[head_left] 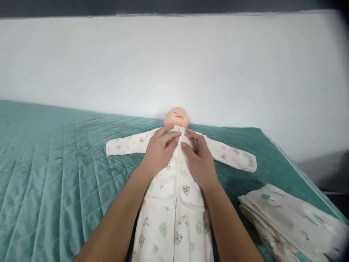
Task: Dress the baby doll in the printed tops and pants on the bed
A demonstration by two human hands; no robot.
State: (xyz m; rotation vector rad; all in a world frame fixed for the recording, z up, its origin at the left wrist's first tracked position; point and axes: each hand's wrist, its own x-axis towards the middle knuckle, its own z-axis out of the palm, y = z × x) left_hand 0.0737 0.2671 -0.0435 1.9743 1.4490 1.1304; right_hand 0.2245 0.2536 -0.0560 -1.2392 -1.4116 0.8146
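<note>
A baby doll (176,116) lies on its back, its head by the wall. It wears a white baby jacket (166,182) with small printed animals, the sleeves stretched out to both sides. Matching baby pants (160,233) cover its lower body. My left hand (160,149) rests on the upper chest, thumb and fingers closed at the jacket's front edge just below the collar. Across the front opening, my right hand (200,160) has its bent fingers and thumb on the other edge. The fastening between my fingertips is too small to make out.
A green quilted bedspread (54,174) lies under the doll. At the lower right is a folded white cloth (289,214) with printed trees. The pale wall (174,62) borders the bed's far side, and the bed's edge slants down at right.
</note>
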